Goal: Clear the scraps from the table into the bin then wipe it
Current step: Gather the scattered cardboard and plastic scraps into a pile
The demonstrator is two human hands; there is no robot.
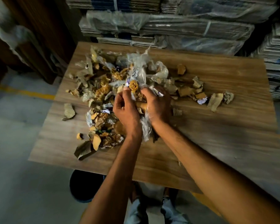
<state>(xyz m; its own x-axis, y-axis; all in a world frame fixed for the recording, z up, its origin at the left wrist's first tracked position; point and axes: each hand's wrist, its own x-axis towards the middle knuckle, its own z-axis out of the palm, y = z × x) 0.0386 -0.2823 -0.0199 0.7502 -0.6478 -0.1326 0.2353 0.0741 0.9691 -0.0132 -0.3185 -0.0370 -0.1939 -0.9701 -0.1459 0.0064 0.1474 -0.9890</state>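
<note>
A pile of scraps (102, 88), torn cardboard, crumpled paper and clear plastic film, covers the middle and left of the wooden table (217, 126). My left hand (125, 110) and my right hand (157, 105) are side by side in the middle of the pile, both closed around a bunch of scraps (137, 92) of plastic, paper and cardboard held between them. Loose cardboard pieces (217, 99) trail off to the right, and one piece (69, 111) lies apart on the left. A dark round bin (82, 186) stands on the floor under the table's near edge.
Strapped stacks of flattened cartons (168, 28) rise behind the table and on the right. A dark wooden panel (39, 38) stands at the left. My legs (152, 207) are by the bin. The grey floor has yellow line markings (27, 92).
</note>
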